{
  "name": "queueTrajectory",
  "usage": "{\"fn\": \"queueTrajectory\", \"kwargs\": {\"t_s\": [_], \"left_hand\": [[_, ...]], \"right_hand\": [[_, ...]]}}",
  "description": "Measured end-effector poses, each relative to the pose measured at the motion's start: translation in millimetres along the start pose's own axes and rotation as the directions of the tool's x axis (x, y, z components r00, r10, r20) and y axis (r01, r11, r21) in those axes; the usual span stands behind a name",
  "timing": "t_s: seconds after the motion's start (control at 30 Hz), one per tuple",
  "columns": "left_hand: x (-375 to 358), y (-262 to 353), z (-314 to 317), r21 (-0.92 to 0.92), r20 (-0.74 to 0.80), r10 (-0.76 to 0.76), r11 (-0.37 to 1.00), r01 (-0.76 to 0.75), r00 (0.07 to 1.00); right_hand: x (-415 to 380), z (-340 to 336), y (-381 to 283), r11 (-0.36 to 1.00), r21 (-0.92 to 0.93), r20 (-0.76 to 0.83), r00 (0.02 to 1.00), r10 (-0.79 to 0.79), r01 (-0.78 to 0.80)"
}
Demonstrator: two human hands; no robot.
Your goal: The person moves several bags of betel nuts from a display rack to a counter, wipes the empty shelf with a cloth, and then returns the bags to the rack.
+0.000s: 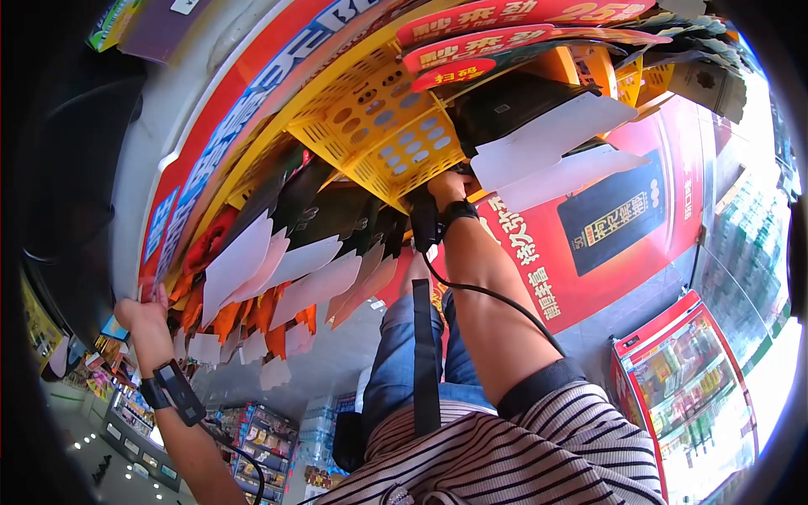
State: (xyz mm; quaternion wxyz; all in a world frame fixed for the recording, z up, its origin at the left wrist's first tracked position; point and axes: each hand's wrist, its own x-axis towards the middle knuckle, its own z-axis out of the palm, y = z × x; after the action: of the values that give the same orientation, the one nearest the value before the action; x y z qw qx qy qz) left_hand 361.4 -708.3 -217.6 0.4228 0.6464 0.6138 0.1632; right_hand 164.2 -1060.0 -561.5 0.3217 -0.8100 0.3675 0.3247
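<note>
My right hand (449,187) reaches up to the lower corner of a yellow plastic basket (383,118), its fingers curled and partly hidden among dark packets. Close to its right hang black packets (505,109) with large pale cards (555,139). At the left, my left hand (145,310) is closed at the end of the red and blue display strip (172,198); what its fingers hold I cannot make out. Between the hands hang several more dark packets with pale flaps (307,261) and orange packets (269,316).
Red promotional signs (480,42) line the top of the display. A large red poster (606,219) covers the front panel at right. A red-framed glass-door cooler (686,379) stands on the right, with stocked shelves (261,442) behind me.
</note>
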Motion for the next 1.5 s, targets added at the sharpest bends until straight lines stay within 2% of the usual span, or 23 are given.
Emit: {"fn": "queueTrajectory", "kwargs": {"t_s": [0.03,0.1,0.13,0.2,0.23,0.27,0.3,0.37,0.43,0.53,0.57,0.67,0.9,1.17,1.23,1.27,1.3,1.33,1.37,1.4,1.47,1.5], "left_hand": [[0,0,0,0.002,-0.005,0.004,1.0,-0.004,1.0],[2,0,0,-0.009,0.008,0.0,1.0,0.0,1.0],[3,0,0,-0.016,0.014,-0.003,1.0,0.003,1.0],[5,0,0,-0.021,-0.004,0.001,1.0,-0.001,1.0],[7,0,0,-0.025,-0.014,0.003,1.0,-0.004,1.0],[9,0,0,-0.022,-0.008,0.001,1.0,-0.001,1.0],[13,0,-1,-0.02,-0.004,-0.003,1.0,0.003,1.0],[15,-2,-2,-0.012,0.004,-0.002,1.0,0.002,1.0],[18,-1,-3,-0.001,0.009,0.011,1.0,-0.011,1.0],[-3,1,1,0.008,-0.021,-0.004,1.0,0.004,1.0],[-1,1,2,0.009,-0.015,0.001,1.0,-0.001,1.0],[4,0,0,0.0,-0.01,-0.001,1.0,0.001,1.0],[-2,1,2,-0.011,-0.007,0.006,1.0,-0.006,1.0],[-1,0,0,-0.021,-0.01,0.006,1.0,-0.007,1.0],[-5,0,3,-0.034,-0.034,-0.002,0.999,0.0,0.999],[-3,0,1,-0.013,-0.029,-0.006,1.0,0.006,1.0],[1,0,0,0.007,-0.02,-0.011,1.0,0.012,1.0],[4,0,1,0.026,-0.009,-0.019,0.999,0.019,1.0],[7,1,1,0.036,-0.015,-0.029,0.999,0.029,0.999],[11,1,0,0.048,-0.02,-0.037,0.998,0.038,0.999],[13,1,0,0.057,-0.025,-0.044,0.997,0.046,0.999],[13,1,-1,0.054,-0.029,-0.043,0.998,0.044,0.999]], "right_hand": [[-4,-9,-4,0.998,0.017,0.069,0.996,0.06,-0.061],[-25,-17,-11,0.956,0.247,0.041,0.987,0.153,-0.158],[-29,-23,-16,0.942,0.274,0.055,0.981,0.186,-0.194],[20,36,21,0.999,0.04,0.127,0.992,0.018,-0.023],[26,39,20,0.995,-0.072,0.177,0.982,-0.06,0.074],[28,44,19,0.981,-0.108,0.2,0.97,-0.137,0.161],[30,48,22,0.978,-0.105,0.223,0.963,-0.151,0.177],[-12,-8,-16,0.985,-0.086,0.247,0.961,-0.123,0.148],[-26,-36,-38,0.974,-0.177,0.275,0.958,-0.086,0.139],[-13,-50,-36,0.81,-0.561,0.339,0.94,0.039,0.168],[-8,-54,-34,0.756,-0.628,0.35,0.935,0.061,0.185],[-4,-54,-27,0.736,-0.645,0.356,0.933,0.05,0.206],[15,-49,-16,0.863,-0.443,0.399,0.915,-0.055,0.245],[10,-7,16,0.944,-0.232,0.386,0.913,-0.132,0.234],[17,-13,30,0.939,-0.09,0.296,0.909,-0.293,0.331],[11,-17,42,0.881,-0.026,0.234,0.86,-0.454,0.473],[12,-14,43,0.946,0.123,0.18,0.931,-0.319,0.3],[4,-23,31,0.943,0.308,0.12,0.978,-0.17,0.126],[-6,-35,17,0.873,0.488,0.059,0.998,-0.021,-0.01],[-33,-61,-1,0.921,0.384,-0.104,0.994,-0.028,0.066],[-17,-33,17,0.943,0.285,-0.318,0.945,-0.078,0.174],[-6,-19,18,0.929,0.364,-0.264,0.964,0.026,0.074]]}}
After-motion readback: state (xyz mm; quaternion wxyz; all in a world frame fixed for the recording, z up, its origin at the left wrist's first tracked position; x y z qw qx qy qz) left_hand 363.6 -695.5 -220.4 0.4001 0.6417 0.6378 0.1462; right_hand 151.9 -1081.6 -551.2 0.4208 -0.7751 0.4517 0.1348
